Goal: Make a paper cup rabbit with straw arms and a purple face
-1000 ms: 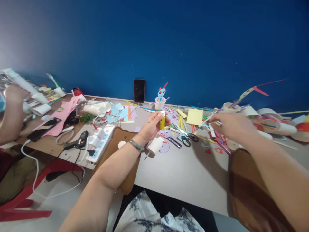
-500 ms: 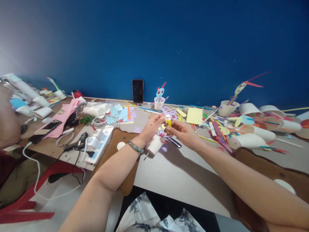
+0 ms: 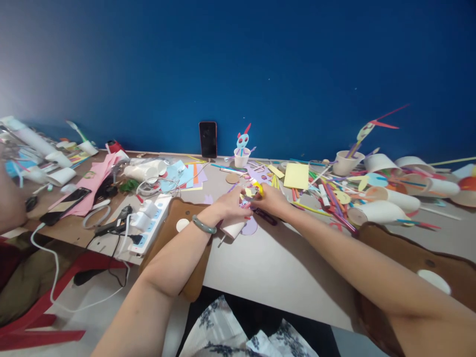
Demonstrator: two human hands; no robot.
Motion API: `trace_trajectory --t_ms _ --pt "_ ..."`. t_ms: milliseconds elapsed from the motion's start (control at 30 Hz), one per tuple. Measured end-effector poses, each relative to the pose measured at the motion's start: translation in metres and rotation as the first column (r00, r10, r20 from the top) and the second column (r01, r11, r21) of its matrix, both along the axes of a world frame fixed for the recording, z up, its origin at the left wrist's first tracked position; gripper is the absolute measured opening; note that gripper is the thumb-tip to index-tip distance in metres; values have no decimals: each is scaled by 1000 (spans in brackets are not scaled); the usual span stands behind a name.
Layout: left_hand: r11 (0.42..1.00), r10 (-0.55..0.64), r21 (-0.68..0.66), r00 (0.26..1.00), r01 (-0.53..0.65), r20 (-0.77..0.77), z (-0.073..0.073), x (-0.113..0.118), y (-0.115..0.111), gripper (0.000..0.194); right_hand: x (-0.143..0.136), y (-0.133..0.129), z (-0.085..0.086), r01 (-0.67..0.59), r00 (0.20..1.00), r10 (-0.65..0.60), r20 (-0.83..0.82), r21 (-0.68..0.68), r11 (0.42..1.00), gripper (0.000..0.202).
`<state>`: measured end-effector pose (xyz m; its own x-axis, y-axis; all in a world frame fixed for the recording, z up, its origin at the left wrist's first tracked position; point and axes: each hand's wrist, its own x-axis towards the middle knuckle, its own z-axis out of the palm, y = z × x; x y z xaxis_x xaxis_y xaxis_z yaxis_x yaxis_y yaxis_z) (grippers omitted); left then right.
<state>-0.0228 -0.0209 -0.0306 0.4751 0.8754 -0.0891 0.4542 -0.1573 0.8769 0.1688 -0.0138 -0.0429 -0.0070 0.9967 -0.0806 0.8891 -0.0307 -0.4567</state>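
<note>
My right hand (image 3: 273, 199) grips a yellow glue stick (image 3: 257, 188), tilted with its white end toward the left. Close beside it, my left hand (image 3: 231, 204) is curled, its fingertips next to a pale yellow paper piece (image 3: 246, 193). Whether those fingers hold the piece or something else is hidden. Under the left hand, a white paper cup (image 3: 232, 228) lies on its side with a thin stick poking out. A purple paper circle (image 3: 250, 227) lies beside the cup, and a dark purple pen-like thing (image 3: 265, 216) lies below my right hand.
Behind my hands stand a cup with a blue paper figure (image 3: 242, 148) and a phone (image 3: 208, 139) against the wall. A yellow paper pad (image 3: 296, 176), coloured sticks and paper cups (image 3: 375, 212) spread rightward. At left are a power strip (image 3: 150, 225) and another person's arm (image 3: 11, 198).
The glue stick has gone from upright between both hands to tilted in my right hand. My left hand has lowered away from its top toward the paper pieces and cup. The view shifted slightly.
</note>
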Motion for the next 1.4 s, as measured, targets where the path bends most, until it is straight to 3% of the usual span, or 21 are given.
trace_trajectory --t_ms 233,333,500,567,700,767,800,933,1067,1167,1267,1400 --pt "994 -22 -105 999 25 30 0 -1 3 54 -7 7 0 10 1000 -10 4 -17 1000 35" --pt "991 87 -109 995 -81 53 1 1 5 38 -2 8 1 36 996 -36 -78 0 999 29" --pt "961 270 15 950 -275 154 -2 7 14 17 14 2 9 108 963 -83 -255 87 990 26" --pt "960 266 26 934 -280 239 -1 10 11 14 20 -4 13 166 904 -86 -419 160 973 34" --pt "987 158 -117 825 -112 542 6 16 -5 26 24 -15 19 283 614 1 -789 221 933 53" --pt "986 124 -166 776 -25 619 10 18 -11 34 22 -21 21 288 571 9 -821 211 934 54" --pt "987 128 -154 763 -37 634 11 19 -12 36 20 -24 22 298 573 3 -820 211 931 54" --pt "958 216 16 755 -288 619 11 22 -13 30 10 -31 25 377 558 10 -830 264 888 51" --pt "946 193 92 767 -311 613 8 23 -14 31 7 -33 24 375 500 75 -863 294 879 50" --pt "859 132 368 850 -355 510 8 22 -19 32 9 -34 21 368 445 92 -891 275 888 51" --pt "745 77 626 962 -231 262 7 21 -25 18 10 -37 18 324 393 118 -912 257 911 51" --pt "715 3 688 985 -124 174 4 19 -30 14 6 -45 18 270 409 110 -906 235 934 53"
